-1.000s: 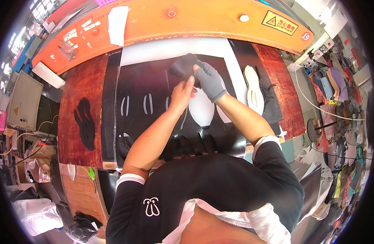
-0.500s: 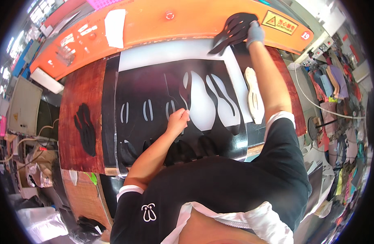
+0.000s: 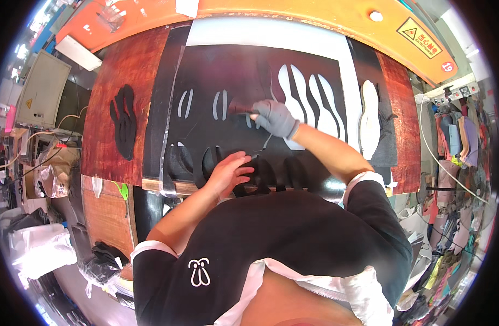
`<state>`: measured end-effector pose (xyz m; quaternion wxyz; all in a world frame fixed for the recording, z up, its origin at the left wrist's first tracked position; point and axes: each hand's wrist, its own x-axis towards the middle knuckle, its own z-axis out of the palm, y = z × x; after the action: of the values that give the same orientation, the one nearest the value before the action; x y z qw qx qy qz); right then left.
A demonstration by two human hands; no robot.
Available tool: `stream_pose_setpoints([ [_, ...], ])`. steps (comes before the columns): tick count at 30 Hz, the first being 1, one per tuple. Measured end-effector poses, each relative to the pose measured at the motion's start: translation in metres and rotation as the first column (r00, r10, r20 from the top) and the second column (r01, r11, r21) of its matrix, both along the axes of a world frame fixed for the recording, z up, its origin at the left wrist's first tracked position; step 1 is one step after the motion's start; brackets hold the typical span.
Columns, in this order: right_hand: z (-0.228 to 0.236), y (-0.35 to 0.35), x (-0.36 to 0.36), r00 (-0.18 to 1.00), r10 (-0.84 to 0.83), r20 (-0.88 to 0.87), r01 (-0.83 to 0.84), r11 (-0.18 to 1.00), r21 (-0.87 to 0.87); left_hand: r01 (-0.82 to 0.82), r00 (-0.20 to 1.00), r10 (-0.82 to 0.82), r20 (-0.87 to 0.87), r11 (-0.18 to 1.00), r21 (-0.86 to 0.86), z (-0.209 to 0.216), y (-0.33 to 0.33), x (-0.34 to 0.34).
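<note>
A black sheet [image 3: 206, 70] lies over a white board [image 3: 260, 32], which shows through long sole-shaped openings [image 3: 328, 106] and paired slots [image 3: 185, 104]. My right hand [image 3: 279, 119], in a grey glove, is over the middle of the sheet beside a slot pair. Its fingers are curled together; a dark blur sits by the fingertips, too smeared to name. My bare left hand [image 3: 230, 174] is open, fingers apart, above black strips and cut edges [image 3: 265, 171] at the sheet's near side.
A black slotted sole-shaped piece [image 3: 124, 122] lies on the reddish-brown board at left. A white sole-shaped form [image 3: 370, 119] lies at right beside dark material. The orange machine beam [image 3: 293, 8] crosses the far side. Colourful material pieces [image 3: 456, 136] hang at far right.
My right hand has come from the orange beam to the middle of the sheet, without the black slotted pieces it held. My left hand has moved nearer and opened. The view has shifted.
</note>
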<state>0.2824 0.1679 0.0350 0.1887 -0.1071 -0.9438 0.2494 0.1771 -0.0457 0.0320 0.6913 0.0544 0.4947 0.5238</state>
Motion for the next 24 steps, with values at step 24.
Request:
stream_pose_setpoints([
  [24,-0.014,-0.012,0.030,0.941,-0.327,-0.087,0.176,0.694,-0.698,0.081,0.996,-0.079,-0.036,0.996,0.030,-0.004,0.081,0.008],
])
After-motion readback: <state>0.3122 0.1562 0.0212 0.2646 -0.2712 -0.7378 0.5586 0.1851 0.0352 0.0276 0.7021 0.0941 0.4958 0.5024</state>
